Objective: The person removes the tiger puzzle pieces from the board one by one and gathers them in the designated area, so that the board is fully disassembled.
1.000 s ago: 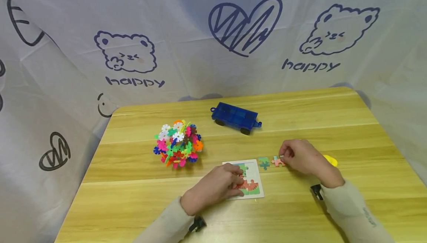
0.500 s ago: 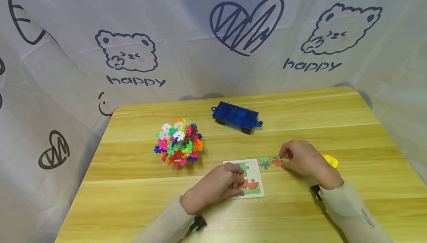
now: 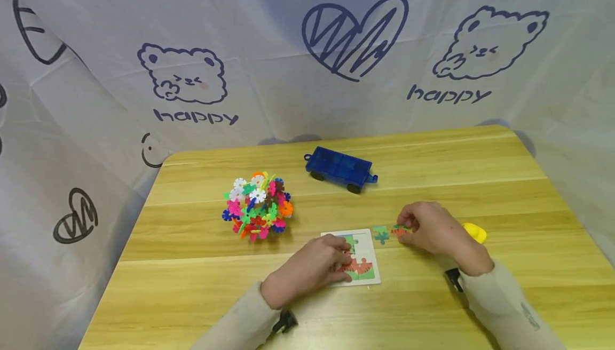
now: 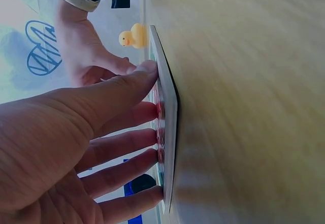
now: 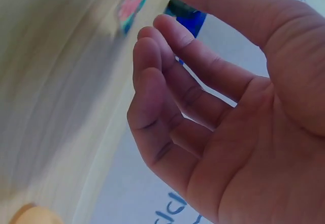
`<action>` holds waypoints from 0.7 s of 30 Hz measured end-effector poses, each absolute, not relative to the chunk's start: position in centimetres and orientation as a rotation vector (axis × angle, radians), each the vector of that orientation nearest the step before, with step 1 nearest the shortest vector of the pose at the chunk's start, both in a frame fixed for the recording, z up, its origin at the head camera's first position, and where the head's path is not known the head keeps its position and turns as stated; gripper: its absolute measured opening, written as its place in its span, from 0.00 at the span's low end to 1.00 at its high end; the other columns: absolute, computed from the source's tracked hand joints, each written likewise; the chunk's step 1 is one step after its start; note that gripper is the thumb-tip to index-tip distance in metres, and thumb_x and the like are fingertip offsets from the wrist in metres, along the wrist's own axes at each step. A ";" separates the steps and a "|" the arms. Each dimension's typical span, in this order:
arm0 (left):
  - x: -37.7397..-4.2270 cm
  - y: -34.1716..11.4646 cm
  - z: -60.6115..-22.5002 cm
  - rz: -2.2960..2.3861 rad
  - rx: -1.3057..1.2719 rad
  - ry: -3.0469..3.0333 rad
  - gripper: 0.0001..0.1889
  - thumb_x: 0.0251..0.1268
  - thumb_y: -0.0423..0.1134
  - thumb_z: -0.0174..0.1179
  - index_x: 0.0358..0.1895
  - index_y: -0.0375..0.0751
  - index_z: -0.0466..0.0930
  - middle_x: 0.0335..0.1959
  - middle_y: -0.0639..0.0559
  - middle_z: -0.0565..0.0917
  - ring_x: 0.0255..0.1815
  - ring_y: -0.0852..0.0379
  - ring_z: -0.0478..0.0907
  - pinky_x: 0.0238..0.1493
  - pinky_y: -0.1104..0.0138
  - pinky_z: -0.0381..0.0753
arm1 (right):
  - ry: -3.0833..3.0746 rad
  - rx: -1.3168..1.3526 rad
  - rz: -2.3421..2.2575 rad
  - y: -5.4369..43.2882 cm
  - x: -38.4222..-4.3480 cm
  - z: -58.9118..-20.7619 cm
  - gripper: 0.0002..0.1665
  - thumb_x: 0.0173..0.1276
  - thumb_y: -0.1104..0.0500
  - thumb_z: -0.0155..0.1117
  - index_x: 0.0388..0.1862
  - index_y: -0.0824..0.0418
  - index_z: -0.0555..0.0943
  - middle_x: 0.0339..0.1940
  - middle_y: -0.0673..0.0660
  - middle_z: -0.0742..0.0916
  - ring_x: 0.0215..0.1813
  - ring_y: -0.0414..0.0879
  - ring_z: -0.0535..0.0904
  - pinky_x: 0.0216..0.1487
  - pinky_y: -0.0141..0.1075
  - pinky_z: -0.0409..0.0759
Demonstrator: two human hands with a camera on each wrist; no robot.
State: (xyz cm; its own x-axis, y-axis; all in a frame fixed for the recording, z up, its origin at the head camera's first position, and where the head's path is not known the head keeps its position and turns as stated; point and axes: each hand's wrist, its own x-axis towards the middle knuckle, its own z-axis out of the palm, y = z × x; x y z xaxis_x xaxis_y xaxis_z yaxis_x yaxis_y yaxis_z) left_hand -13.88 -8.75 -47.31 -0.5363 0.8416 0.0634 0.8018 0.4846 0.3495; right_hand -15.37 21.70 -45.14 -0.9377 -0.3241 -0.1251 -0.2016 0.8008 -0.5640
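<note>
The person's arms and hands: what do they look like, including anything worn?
The left hand and right hand are gloveless. The left sleeve and right sleeve are cream and long; the right bears small dark lettering. Each wrist has a black gadget.

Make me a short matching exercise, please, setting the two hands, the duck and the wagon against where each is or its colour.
1. left hand
2. right hand
3. duck
4. wagon

A. blue
B. fingertips at a red-and-green piece
C. yellow
D. touching the board

Right pairs: 1-D, 2-B, 3-C, 4-A.
</note>
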 end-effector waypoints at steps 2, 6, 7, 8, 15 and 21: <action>-13.9 -8.7 -47.3 0.515 1.448 2.606 0.11 0.68 0.48 0.77 0.44 0.46 0.94 0.57 0.49 0.91 0.61 0.54 0.87 0.69 0.65 0.85 | 2.754 -0.428 -0.867 21.2 -15.2 -44.9 0.14 0.62 0.61 0.85 0.42 0.62 0.88 0.35 0.53 0.88 0.36 0.42 0.78 0.39 0.34 0.80; -13.9 -8.8 -47.3 0.510 1.446 2.609 0.12 0.68 0.48 0.77 0.45 0.46 0.95 0.57 0.49 0.91 0.61 0.54 0.87 0.69 0.65 0.85 | 2.691 -0.503 -0.917 20.3 -15.0 -45.0 0.13 0.64 0.61 0.84 0.44 0.62 0.89 0.35 0.51 0.87 0.37 0.42 0.78 0.39 0.32 0.80; -13.9 -8.8 -47.2 0.510 1.449 2.609 0.12 0.68 0.49 0.77 0.45 0.46 0.95 0.57 0.49 0.91 0.61 0.54 0.86 0.69 0.65 0.85 | 2.673 -0.527 -0.924 20.0 -14.9 -45.1 0.12 0.65 0.61 0.83 0.44 0.61 0.89 0.35 0.50 0.87 0.38 0.41 0.78 0.40 0.31 0.80; -13.9 -8.8 -47.2 0.512 1.452 2.609 0.12 0.67 0.49 0.78 0.45 0.46 0.94 0.56 0.49 0.91 0.61 0.54 0.86 0.69 0.65 0.85 | 2.654 -0.557 -0.934 19.8 -14.9 -45.3 0.12 0.65 0.61 0.83 0.45 0.60 0.89 0.36 0.50 0.88 0.38 0.41 0.78 0.40 0.31 0.81; -14.1 -8.9 -47.3 0.519 1.411 2.603 0.14 0.69 0.49 0.77 0.49 0.45 0.95 0.60 0.50 0.90 0.64 0.55 0.86 0.71 0.65 0.84 | 2.587 -0.761 -0.964 18.2 -14.4 -46.1 0.11 0.67 0.59 0.82 0.46 0.57 0.90 0.40 0.47 0.89 0.41 0.38 0.80 0.44 0.33 0.85; -14.3 -9.0 -47.4 0.529 1.395 2.608 0.14 0.69 0.49 0.77 0.49 0.45 0.95 0.59 0.50 0.91 0.63 0.55 0.87 0.70 0.65 0.85 | 2.564 -0.809 -0.945 17.0 -13.7 -46.5 0.11 0.69 0.55 0.82 0.47 0.54 0.90 0.41 0.46 0.89 0.41 0.37 0.80 0.45 0.32 0.84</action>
State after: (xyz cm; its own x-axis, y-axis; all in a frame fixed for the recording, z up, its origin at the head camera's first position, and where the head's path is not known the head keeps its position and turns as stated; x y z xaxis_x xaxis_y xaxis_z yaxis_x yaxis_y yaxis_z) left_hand -14.29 -9.02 -47.38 -0.5616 0.8262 0.0446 0.7782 0.5092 0.3676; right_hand -13.70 16.97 -46.54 -0.8002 -0.5950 -0.0744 -0.4043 0.6270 -0.6659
